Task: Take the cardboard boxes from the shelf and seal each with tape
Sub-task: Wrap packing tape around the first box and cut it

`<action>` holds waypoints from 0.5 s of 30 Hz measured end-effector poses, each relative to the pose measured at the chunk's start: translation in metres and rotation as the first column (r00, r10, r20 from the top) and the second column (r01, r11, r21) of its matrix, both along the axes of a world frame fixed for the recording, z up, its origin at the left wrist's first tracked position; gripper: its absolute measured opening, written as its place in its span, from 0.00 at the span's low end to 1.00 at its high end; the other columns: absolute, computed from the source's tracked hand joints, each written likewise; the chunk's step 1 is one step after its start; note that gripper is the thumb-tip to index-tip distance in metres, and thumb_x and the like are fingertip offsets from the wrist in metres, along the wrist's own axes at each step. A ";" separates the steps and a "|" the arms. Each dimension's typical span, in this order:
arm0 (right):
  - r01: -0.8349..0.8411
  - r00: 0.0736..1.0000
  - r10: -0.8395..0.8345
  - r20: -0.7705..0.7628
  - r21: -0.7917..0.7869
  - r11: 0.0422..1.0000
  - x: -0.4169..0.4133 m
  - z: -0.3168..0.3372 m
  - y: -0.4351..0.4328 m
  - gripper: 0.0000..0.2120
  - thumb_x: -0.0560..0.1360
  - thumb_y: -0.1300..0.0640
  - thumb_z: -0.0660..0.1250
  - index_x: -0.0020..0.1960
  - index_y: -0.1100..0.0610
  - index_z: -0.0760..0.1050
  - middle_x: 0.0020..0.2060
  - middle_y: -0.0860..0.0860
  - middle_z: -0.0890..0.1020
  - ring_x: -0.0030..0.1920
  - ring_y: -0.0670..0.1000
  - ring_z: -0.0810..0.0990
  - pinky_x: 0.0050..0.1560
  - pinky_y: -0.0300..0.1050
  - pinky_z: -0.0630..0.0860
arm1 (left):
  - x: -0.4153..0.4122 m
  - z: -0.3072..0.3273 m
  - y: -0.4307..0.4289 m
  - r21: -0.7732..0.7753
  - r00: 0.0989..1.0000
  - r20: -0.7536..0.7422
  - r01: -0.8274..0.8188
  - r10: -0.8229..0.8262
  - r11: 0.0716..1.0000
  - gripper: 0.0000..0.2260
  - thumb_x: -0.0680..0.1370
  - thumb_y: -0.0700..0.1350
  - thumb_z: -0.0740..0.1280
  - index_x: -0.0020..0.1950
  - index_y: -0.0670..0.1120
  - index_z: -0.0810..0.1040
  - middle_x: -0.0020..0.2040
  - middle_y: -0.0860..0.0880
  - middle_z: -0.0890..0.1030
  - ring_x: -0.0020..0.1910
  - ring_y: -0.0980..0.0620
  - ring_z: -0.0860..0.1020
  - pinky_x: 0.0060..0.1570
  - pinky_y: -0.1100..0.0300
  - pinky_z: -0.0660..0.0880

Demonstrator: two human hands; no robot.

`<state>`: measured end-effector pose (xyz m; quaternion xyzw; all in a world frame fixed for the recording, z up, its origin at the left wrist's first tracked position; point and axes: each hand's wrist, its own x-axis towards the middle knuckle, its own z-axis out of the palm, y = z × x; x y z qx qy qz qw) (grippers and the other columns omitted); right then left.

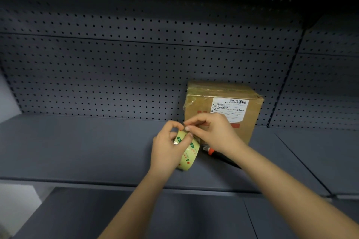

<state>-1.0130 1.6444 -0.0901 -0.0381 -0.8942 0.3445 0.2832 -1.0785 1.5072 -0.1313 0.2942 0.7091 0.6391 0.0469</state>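
Cardboard box (200,106) sits on the shelf (87,141), back against the pegboard panel (116,64), not taken off yet; shiny clear tape already shows across its top and left edge. Just in front of it, the left grip (167,149) is curled round the tape roll (187,156), and the right grip (213,132) pinches thumb and forefinger at the roll's rim, probably picking up the loose end. An orange-black cutter (210,151) lies on the shelf under the right wrist. Sealing looks partly done; no other boxes are in view.
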 end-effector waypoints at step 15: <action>0.061 0.997 -0.049 -0.057 0.222 0.973 -0.001 -0.003 -0.018 0.02 0.77 0.57 0.68 0.47 0.55 0.79 0.43 0.46 0.79 0.46 0.45 0.75 0.48 0.41 0.70 | 0.003 -0.006 -0.005 -0.036 0.981 -0.164 -0.110 0.103 0.993 0.10 0.75 0.48 0.73 0.52 0.55 0.75 0.40 0.57 0.83 0.38 0.61 0.81 0.37 0.52 0.79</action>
